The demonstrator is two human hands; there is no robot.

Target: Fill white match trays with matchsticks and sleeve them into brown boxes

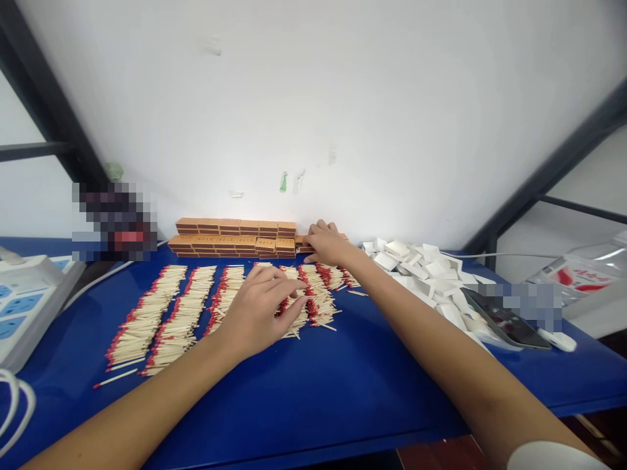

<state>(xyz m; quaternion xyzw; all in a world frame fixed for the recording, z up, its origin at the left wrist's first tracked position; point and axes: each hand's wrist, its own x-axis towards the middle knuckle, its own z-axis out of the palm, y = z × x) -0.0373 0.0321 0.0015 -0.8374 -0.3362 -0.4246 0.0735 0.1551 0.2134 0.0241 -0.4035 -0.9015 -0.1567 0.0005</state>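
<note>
The left hand (259, 307) lies palm down on a loose heap of matches (319, 301). Its fingers are stretched out, close together and pointing right, with the tips pressing on the sticks. Nothing shows as pinched between them, though the palm hides whatever is beneath it. The left forearm runs in from the near left corner, low over the blue table (313, 391).

The right hand (327, 243) reaches farther, up to the wall. Its knuckles are raised and its fingers curl down over the right end of the stacked orange matchboxes (235, 236). One box (300, 240) shows just left of the fingertips. The hand covers the boxes beneath it, so I cannot tell whether it has closed on one or only rests there. The right arm stretches long from the near right, and a white sleeve edge (553, 457) is cut off at the bottom of the picture.

Left of the heap, red-tipped matches (179, 307) lie in tidy slanted rows, with a few strays at their near ends. To the right of the right hand is a pile of white inner trays (421, 267), and near it a dark phone (507, 321) whose far end is blurred out. A white power strip (24, 294) sits at the left edge, partly out of frame. Beyond it, by the wall, is a blurred patch that cannot be made out.
</note>
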